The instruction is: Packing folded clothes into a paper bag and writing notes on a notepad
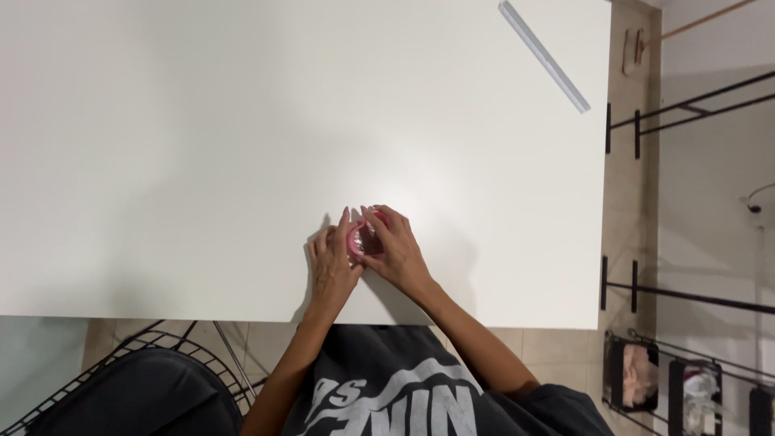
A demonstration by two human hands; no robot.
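Observation:
A small pink ring-shaped roll, like tape, is held upright just above the white table near its front edge. My left hand grips it from the left, fingers curled along its rim. From the right, my right hand closes over the roll, fingertips at its top and inner side. Most of the roll is hidden by my fingers.
A long clear ruler lies diagonally at the table's far right corner. A black wire chair stands at lower left. Black metal racks with small items stand on the tiled floor to the right.

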